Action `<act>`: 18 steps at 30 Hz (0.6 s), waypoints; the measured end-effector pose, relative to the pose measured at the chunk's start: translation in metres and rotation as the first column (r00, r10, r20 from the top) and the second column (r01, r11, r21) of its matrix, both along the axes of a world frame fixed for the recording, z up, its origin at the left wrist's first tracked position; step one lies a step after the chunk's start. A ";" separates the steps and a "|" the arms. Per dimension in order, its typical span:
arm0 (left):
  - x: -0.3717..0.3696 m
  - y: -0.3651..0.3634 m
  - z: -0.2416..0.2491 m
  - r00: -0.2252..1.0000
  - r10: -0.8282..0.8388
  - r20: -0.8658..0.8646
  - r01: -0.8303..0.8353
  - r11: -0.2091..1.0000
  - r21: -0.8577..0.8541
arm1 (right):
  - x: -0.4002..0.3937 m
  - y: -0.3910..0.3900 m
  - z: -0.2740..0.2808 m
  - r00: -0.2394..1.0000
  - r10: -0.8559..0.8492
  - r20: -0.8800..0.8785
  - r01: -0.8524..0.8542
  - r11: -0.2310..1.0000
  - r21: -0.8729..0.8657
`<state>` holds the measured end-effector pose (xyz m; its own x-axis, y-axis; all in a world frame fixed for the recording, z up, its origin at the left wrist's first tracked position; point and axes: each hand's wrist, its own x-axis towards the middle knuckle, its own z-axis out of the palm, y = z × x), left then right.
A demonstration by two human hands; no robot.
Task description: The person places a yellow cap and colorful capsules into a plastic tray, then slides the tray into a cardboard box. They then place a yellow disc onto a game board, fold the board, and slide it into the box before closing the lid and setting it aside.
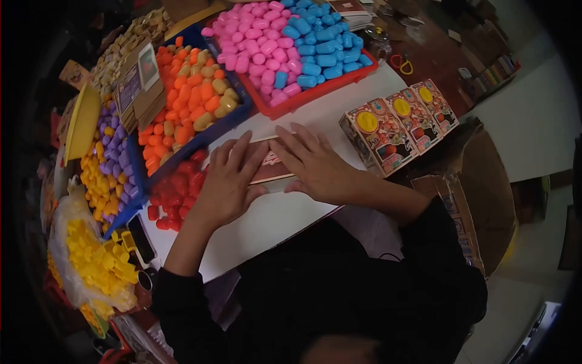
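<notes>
A flat reddish-brown cardboard box (273, 168) with pale edges and light printing lies on the white table (285, 221) in front of me. My left hand (227, 176) grips its left end, fingers stretched over the top and thumb at the near edge. At the right end, my right hand (318, 167) holds it the same way, fingers slanting across the top. The hands cover both ends of the box. Close by my left hand is a heap of red plastic capsules (179, 191).
A red tray (276, 112) holds pink and blue capsules; a blue tray (200, 136) holds orange and tan ones. Three printed boxes (400, 124) stand at the right, near an open carton (479, 200). Yellow pieces (100, 255) fill a plastic bag at the left.
</notes>
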<state>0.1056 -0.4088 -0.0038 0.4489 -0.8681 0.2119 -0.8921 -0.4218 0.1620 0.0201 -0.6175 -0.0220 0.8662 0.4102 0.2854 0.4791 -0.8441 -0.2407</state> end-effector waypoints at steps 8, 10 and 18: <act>-0.031 0.001 -0.078 0.984 0.056 0.171 0.061 0.792 -0.608 | 0.010 0.011 0.015 0.996 -0.061 -0.062 0.050 0.984 -0.170; -0.037 0.002 -0.069 0.973 0.117 0.200 0.026 0.803 -0.595 | 0.023 0.009 0.015 0.998 0.017 -0.067 -0.024 0.994 -0.104; -0.010 0.095 -0.036 0.863 0.503 0.033 -0.352 0.647 -0.677 | -0.010 -0.187 0.024 0.766 -0.494 0.412 0.449 0.869 0.206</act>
<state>0.0956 -0.3138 -0.0401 0.6163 -0.2142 0.7578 -0.6805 -0.6292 0.3755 0.0102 -0.8040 0.0016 0.7166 -0.0632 0.6947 0.0982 -0.9768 -0.1901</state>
